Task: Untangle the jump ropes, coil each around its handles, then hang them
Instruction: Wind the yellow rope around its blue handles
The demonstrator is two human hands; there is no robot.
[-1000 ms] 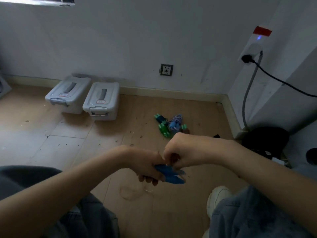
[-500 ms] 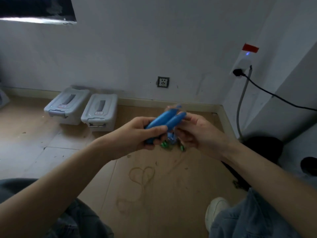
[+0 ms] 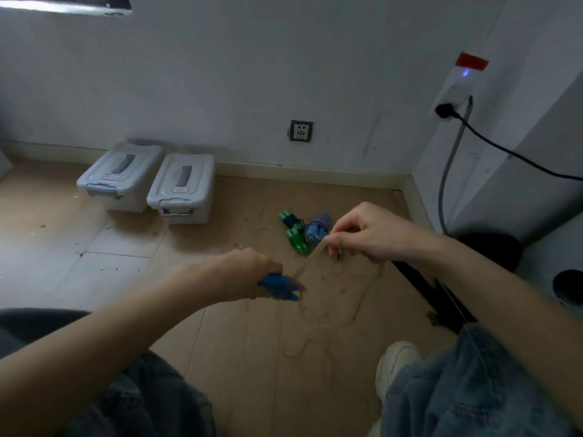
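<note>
My left hand [image 3: 249, 274] is closed around a pair of blue jump-rope handles [image 3: 279, 287], whose ends stick out to the right. From them a thin pale rope [image 3: 310, 260] runs up to my right hand [image 3: 366, 233], which pinches it between thumb and fingers. The rest of this rope hangs in loose loops [image 3: 344, 298] over the wooden floor below my hands. Farther back on the floor lie a coiled green-handled rope [image 3: 295, 236] and a blue-and-white rope bundle [image 3: 317, 227], partly hidden by my right hand.
Two grey lidded plastic boxes [image 3: 151, 181] stand against the white wall at the back left. A wall socket [image 3: 301, 130] is above the skirting. At right a black cable [image 3: 504, 151] runs from a plug, with dark objects [image 3: 492, 250] on the floor. My knees and a white shoe [image 3: 396, 362] fill the foreground.
My hands have come down from chest height and moved apart. The left still holds the blue handles; the right has drawn a length of pale rope out from them.
</note>
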